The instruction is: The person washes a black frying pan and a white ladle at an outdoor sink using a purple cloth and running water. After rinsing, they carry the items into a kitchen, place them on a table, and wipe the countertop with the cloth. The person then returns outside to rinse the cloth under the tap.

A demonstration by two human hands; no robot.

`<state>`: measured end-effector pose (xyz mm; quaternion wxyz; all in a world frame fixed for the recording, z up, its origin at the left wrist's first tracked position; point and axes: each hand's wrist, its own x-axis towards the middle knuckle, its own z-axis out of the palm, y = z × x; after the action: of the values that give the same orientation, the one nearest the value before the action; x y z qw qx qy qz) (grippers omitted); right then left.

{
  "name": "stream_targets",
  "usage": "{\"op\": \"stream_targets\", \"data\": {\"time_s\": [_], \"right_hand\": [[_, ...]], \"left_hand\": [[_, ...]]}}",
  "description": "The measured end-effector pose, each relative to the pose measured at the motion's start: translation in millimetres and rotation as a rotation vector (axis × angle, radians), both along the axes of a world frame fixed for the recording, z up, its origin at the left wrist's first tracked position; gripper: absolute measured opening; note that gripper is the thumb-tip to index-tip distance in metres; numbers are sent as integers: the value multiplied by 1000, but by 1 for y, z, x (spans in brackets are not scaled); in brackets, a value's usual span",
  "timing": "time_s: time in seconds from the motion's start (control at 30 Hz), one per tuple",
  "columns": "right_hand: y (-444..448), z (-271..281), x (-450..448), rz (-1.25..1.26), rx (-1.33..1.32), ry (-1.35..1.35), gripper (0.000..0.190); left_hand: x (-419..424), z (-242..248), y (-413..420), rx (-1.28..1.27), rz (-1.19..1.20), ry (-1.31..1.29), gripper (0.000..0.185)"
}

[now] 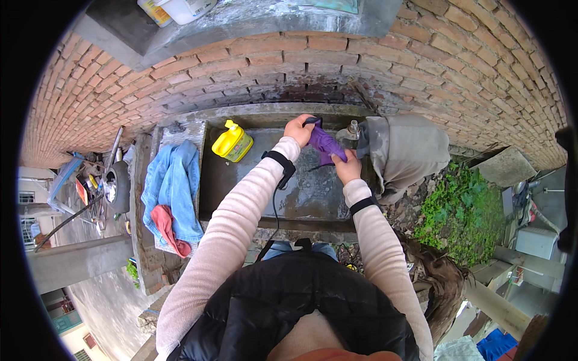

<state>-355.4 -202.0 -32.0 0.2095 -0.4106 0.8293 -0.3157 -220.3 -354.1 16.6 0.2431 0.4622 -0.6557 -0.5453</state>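
A crumpled purple cloth [326, 142] with dark edging is stretched between my two hands over a concrete wash basin [289, 221]. My left hand [299, 130] grips its upper left end. Its lower right end is pinched in my right hand [347, 167]. To the left inside the basin, a yellow plastic jug [233, 141] with a handle and a printed label leans on the wet floor. A metal tap [354, 127] stands near the basin's right end, just beyond my right hand. Whether the cloth is a garment I cannot tell.
Blue denim clothing [174, 189] and a red cloth [169, 230] lie on the ribbed washboard [198, 149] left of the basin. A grey cloth [408, 144] drapes over the right end. Behind rises a brick wall [289, 56], with a concrete ledge [253, 22] holding containers.
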Motion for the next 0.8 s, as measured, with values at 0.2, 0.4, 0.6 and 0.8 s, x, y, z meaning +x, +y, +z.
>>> {"op": "stream_targets", "data": {"time_s": [0.2,0.4,0.6,0.8], "right_hand": [[-17,17,21,-277,-459,-627,38],[-11,25,16,-355,-455,-887,33],[-5,18,9,-340,-458,-1054,41],[-10,0,-1,-408,-271,-1044,39]], "left_hand": [[-7,3,16,1,-103,190,29],[-26,1,23,301,-146,229,19],[-42,-13,32,257,-288,205,21],[-34,-6,30,37,-297,87,23]]}}
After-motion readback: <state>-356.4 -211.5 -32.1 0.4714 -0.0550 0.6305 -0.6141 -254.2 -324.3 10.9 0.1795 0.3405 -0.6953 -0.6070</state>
